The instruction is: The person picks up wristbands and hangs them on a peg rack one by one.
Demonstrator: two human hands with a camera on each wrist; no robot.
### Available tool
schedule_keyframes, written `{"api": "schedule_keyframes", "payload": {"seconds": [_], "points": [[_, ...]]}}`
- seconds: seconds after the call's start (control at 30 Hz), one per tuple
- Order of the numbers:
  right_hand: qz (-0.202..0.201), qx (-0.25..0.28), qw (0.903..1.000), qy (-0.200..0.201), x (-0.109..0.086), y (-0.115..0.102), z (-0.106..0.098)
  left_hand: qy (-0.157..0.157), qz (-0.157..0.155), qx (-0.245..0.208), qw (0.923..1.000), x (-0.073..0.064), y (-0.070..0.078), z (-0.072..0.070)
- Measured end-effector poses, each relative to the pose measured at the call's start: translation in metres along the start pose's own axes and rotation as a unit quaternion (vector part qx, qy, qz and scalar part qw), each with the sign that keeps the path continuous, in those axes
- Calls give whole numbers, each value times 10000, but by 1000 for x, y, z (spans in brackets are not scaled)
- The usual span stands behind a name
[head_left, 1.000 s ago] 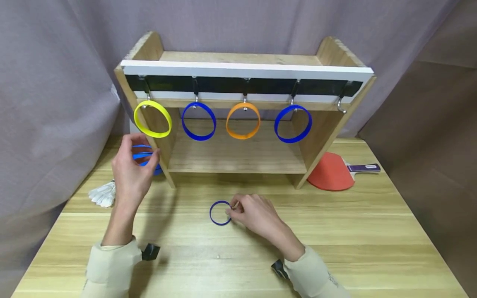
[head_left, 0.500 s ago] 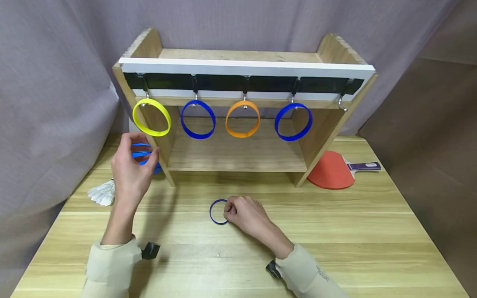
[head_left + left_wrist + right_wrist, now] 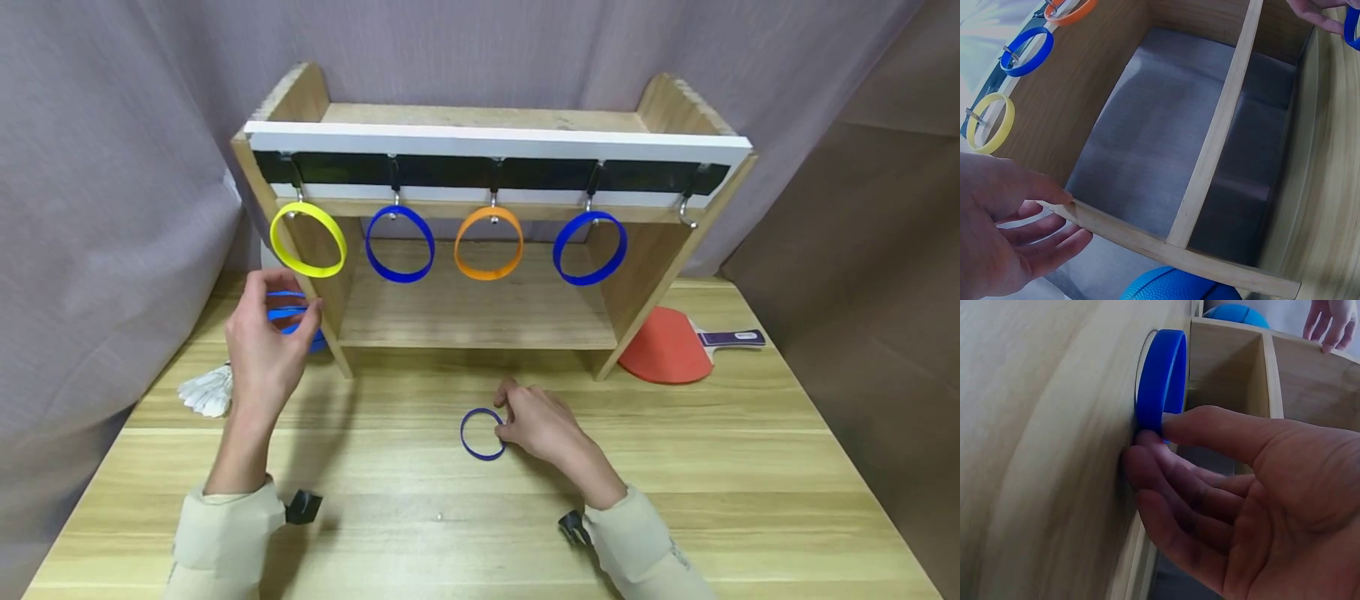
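A thin blue silicone wristband point(image 3: 482, 457) lies at the table's middle, before the wooden rack. Its near rim is at my right hand point(image 3: 543, 425), with the thumb inside the ring and fingertips at its outer side; the right wrist view shows the blue band point(image 3: 1155, 381) pinched there. My left hand point(image 3: 266, 333) grips the left side panel point(image 3: 1122, 237) of the rack, thumb on the panel's edge. From the rack's hooks hang a yellow band point(image 3: 281, 250), a blue band point(image 3: 378, 265), an orange band point(image 3: 487, 275) and another blue band point(image 3: 588, 281).
The rightmost hook point(image 3: 686, 215) carries no band. A blue ball point(image 3: 1179, 287) sits beyond the rack's left panel, partly hidden by my left hand. A shuttlecock point(image 3: 206, 392) lies at left, a red table tennis paddle point(image 3: 666, 346) at right. Grey cloth point(image 3: 480, 50) hangs behind.
The right hand and the blue wristband have shifted to the right along the table, and its index finger now stands farther from the thumb. The left hand stays on the panel.
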State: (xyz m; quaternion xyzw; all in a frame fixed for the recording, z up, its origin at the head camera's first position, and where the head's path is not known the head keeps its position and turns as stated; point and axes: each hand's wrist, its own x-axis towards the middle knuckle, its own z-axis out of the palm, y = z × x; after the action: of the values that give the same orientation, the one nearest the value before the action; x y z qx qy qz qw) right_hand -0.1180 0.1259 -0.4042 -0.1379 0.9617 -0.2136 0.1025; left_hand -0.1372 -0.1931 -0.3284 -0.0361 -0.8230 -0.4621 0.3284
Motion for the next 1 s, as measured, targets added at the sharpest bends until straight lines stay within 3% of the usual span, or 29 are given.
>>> {"api": "schedule_keyframes", "payload": {"seconds": [0.3, 0.6, 0.87, 1.0], "points": [[-107, -124, 9998, 143, 0, 0, 0, 9, 38, -20, 10000, 0, -1, 0], [-320, 583, 9966, 477, -9, -8, -14, 4, 58, -8, 10000, 1, -1, 0], [-649, 854, 9937, 315, -14, -14, -22, -9, 87, 43, 10000, 1, 0, -1], [-1032, 1365, 9852, 138, -22, -15, -39, -16, 55, 14, 10000, 0, 0, -1]]}}
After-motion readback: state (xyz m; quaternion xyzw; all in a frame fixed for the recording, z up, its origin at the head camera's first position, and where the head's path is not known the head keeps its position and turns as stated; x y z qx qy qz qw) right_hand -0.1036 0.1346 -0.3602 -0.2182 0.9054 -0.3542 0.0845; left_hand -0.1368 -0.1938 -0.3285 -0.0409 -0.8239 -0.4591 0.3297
